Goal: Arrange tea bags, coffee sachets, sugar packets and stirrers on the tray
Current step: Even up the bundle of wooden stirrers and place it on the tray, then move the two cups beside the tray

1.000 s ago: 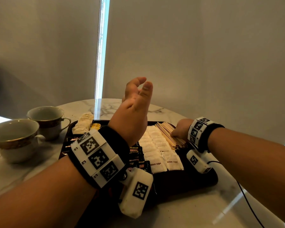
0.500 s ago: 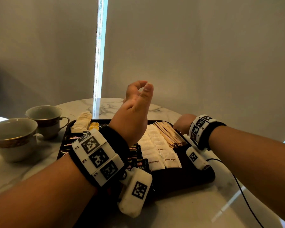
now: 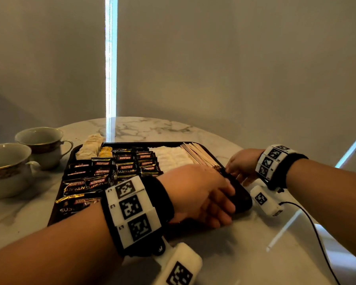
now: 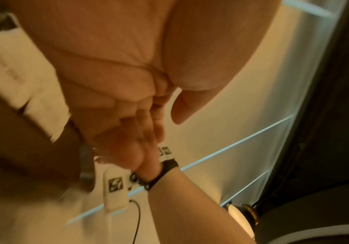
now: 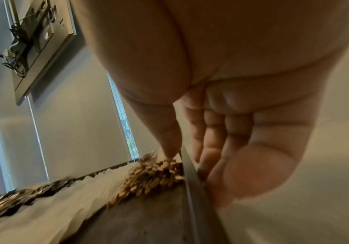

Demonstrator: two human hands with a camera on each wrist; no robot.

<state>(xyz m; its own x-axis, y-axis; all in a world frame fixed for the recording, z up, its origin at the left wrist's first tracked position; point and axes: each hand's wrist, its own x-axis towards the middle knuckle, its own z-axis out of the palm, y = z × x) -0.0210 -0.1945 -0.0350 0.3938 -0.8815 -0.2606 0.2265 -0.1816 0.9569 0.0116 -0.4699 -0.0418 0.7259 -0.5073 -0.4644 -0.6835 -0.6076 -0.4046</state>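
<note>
A black tray (image 3: 242, 195) on the marble table holds rows of dark coffee sachets (image 3: 103, 175), white sugar packets (image 3: 169, 157), a bundle of wooden stirrers (image 3: 197, 155) and pale tea bags (image 3: 89, 146) at its back left. My left hand (image 3: 224, 206) lies low over the tray's front right corner, fingers straight and holding nothing; the left wrist view shows its fingers (image 4: 131, 135) extended, blurred. My right hand (image 3: 232, 171) grips the tray's right rim (image 5: 190, 175), thumb (image 5: 167, 140) inside by the stirrers (image 5: 148, 173), fingers outside.
Two gold-rimmed cups (image 3: 43, 145) (image 3: 8, 167) stand on the table left of the tray. A black cable (image 3: 317, 233) runs from my right wrist across the bare marble (image 3: 234, 254) at the front right. Blinds hang close behind the table.
My left hand has dropped from raised above the tray to its front right corner. My right hand has slid from the stirrers to the tray's right rim.
</note>
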